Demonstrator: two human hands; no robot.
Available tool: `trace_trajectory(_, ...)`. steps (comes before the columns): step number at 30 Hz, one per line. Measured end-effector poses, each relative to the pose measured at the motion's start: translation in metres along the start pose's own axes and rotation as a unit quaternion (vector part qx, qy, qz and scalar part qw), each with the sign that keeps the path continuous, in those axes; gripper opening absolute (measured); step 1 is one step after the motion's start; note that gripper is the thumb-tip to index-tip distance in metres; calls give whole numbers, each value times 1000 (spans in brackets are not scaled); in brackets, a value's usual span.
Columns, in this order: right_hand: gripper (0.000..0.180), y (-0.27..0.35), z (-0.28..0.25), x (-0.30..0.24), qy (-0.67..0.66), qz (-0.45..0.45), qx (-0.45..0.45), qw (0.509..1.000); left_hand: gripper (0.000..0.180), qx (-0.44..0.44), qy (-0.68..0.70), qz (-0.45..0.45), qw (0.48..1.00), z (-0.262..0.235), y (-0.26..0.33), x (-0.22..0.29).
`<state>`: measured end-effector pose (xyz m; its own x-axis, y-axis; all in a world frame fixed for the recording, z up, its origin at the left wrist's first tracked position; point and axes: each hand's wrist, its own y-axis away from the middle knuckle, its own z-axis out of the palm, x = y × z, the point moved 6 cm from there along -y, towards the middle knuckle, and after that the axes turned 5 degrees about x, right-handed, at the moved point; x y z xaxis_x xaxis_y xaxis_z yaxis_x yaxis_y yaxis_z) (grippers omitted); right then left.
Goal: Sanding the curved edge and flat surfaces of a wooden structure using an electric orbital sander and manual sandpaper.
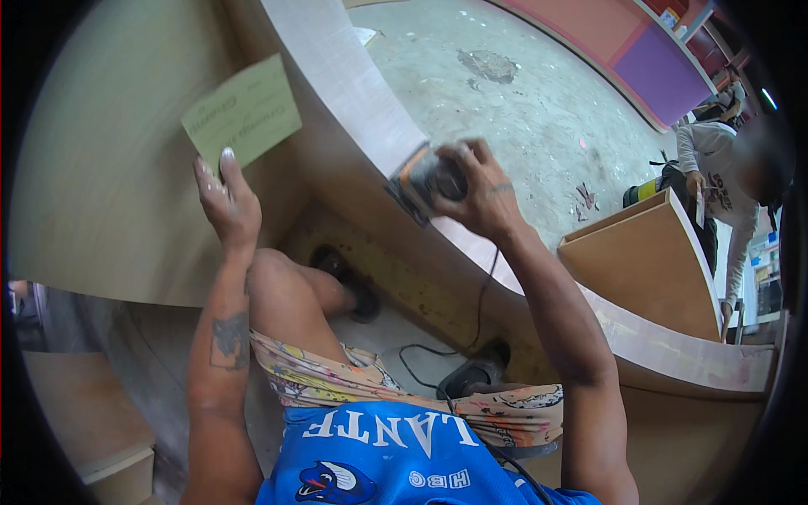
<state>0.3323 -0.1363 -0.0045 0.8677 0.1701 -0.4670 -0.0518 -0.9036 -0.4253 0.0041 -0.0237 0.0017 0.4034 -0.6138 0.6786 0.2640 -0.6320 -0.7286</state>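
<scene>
In my left hand [227, 202] is a square sheet of yellow-green sandpaper [244, 114], pinched by its lower edge between thumb and fingers, its marked side facing me. White dust coats those fingertips. My right hand [484, 189] grips a black and orange electric sander [429, 181], fingers wrapped over its top. The sander rests against the whitish top edge of a long curved wooden counter [353, 84]. From the sander a black cord [481, 295] hangs down over the counter's inner side and runs back toward my body.
A broad wooden panel [101, 168] stands at the left. Beyond the counter spreads a stained concrete floor [522, 109] with debris. At the right another person [715, 168] in a white top leans by a curved wooden piece [648, 261]. A pink and purple curved wall [623, 63] stands at the back.
</scene>
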Motion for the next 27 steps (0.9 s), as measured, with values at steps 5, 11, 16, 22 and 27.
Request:
trace_trajectory(5, 58, -30, -2, -11, -21, -28, 16, 999, 45, -29, -84, -128, 988, -8, 35, -48)
trace_trajectory(11, 59, -15, -4, -2, 31, 9, -70, 997, 47, -32, -117, -154, 981, -18, 46, -69)
trace_trajectory(16, 58, -24, -6, -17, 14, -16, -44, 999, 45, -38, -107, -177, 978, -13, 41, -75)
trace_trajectory(22, 57, -15, -5, -33, 37, -7, -35, 999, 46, -49, -105, -173, 978, -10, 40, -68)
trace_trajectory(27, 57, -34, -3, -23, -5, -15, 27, 1000, 46, -44, -123, -171, 976, -1, 36, -71)
